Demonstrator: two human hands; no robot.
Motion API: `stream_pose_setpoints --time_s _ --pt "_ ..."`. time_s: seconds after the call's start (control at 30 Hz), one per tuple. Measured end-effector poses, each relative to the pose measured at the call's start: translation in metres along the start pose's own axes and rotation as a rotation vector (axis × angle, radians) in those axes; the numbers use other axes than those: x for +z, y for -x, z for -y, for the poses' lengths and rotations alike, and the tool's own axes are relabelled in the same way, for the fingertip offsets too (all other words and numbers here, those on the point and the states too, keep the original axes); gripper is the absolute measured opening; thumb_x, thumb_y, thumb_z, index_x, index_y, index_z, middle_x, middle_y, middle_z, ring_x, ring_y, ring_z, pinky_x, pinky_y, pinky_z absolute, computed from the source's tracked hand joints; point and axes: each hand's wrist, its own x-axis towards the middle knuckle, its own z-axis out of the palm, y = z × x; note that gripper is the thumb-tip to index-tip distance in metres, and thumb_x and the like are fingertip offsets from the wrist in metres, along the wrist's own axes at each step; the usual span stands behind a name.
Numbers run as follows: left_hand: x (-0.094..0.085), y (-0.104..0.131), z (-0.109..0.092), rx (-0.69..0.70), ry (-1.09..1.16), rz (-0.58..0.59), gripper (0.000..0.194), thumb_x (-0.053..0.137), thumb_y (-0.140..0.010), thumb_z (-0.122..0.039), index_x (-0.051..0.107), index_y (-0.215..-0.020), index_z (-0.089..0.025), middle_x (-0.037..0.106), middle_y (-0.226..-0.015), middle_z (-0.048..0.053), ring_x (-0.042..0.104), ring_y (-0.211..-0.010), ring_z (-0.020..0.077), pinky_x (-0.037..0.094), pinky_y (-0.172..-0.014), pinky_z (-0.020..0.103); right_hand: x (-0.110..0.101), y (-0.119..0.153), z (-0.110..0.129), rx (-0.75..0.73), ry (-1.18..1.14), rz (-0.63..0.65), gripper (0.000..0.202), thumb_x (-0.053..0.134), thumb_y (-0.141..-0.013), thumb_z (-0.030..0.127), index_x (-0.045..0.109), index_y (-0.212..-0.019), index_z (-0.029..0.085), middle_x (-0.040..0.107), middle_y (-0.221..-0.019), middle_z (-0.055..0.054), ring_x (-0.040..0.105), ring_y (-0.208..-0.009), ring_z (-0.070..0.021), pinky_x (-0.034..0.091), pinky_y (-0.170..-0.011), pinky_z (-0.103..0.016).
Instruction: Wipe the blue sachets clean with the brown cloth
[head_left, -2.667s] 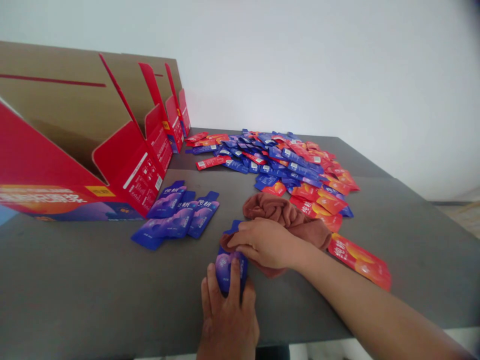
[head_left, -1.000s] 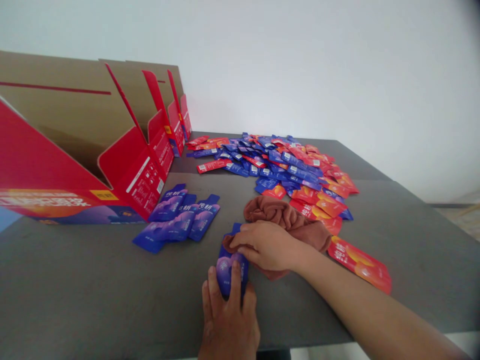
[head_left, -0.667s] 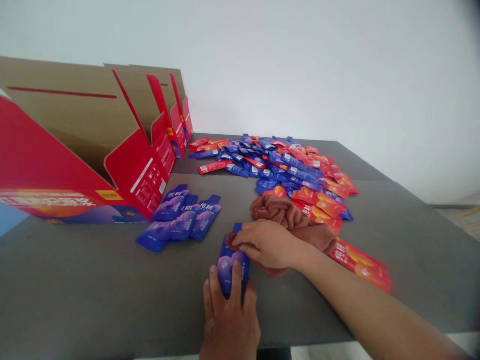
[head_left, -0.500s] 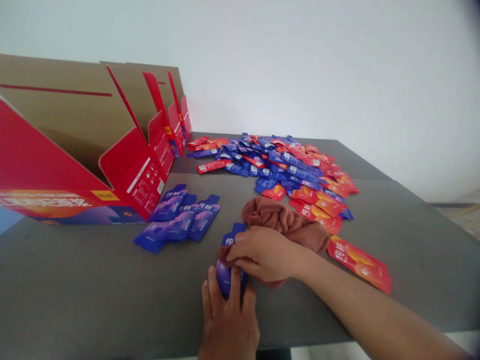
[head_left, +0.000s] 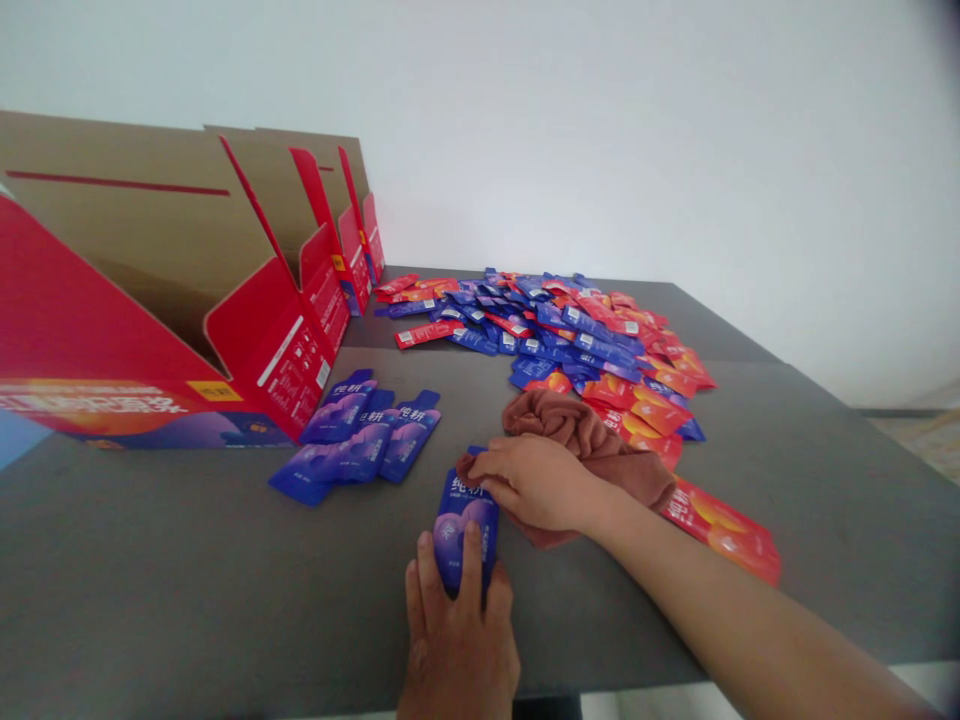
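A blue and purple pouch (head_left: 466, 520) lies face up on the grey table, its narrow top pointing away from me. My left hand (head_left: 461, 625) rests on the pouch's near end with fingers spread, pressing it to the tabletop. Bunched in my right hand (head_left: 536, 480) is a brown cloth (head_left: 581, 435), and a fold of it under my fingertips touches the pouch's upper part. The rest of the cloth trails to the right, partly over a red pouch (head_left: 727, 530). Several more blue pouches (head_left: 360, 445) overlap to the left.
Open red cardboard boxes (head_left: 292, 350) stand in a row along the left side, their flaps raised. A large heap of blue and red pouches (head_left: 555, 320) spreads over the back of the table (head_left: 187, 590). Behind it rises a white wall (head_left: 600, 130).
My right hand has slid the cloth up and away from me along the pouch, uncovering its middle. The left hand stays in place on the pouch.
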Motion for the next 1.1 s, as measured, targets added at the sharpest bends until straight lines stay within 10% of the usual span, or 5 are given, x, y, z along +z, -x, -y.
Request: stream_pose_setpoints --time_s 0.3,0.77,1.1 --pt "0.0 -0.001 0.0 -0.037 0.052 -0.004 0.038 0.072 -0.063 -0.03 0.067 -0.1 -0.028 0.06 -0.121 0.004 0.039 -0.121 0.0432 0.038 -0.097 0.057 -0.001 0.005 0.012 -0.29 -0.065 0.048 0.021 0.045 -0.088 0.024 0.062 -0.1 0.023 0.063 -0.093 -0.001 0.056 -0.086 -0.016 0.036 -0.074 -0.029" --pt "0.001 0.0 0.0 -0.011 0.011 0.001 0.031 0.071 -0.064 -0.032 0.068 -0.095 -0.027 0.053 -0.129 0.004 0.037 -0.122 0.0439 0.038 -0.097 0.058 0.001 -0.001 -0.002 0.008 -0.014 -0.018 0.027 0.043 -0.09 0.023 0.063 -0.107 0.022 0.063 -0.097 -0.005 0.057 -0.087 -0.0174 0.037 -0.074 -0.028" --pt "0.005 0.001 0.001 -0.022 0.035 -0.013 0.038 0.071 -0.064 -0.032 0.066 -0.102 -0.028 0.059 -0.121 0.005 0.039 -0.121 0.043 0.038 -0.097 0.057 0.0 0.005 0.014 -0.293 -0.117 0.03 0.021 0.048 -0.085 0.021 0.063 -0.099 0.022 0.064 -0.093 -0.001 0.056 -0.084 -0.0156 0.036 -0.073 -0.028"
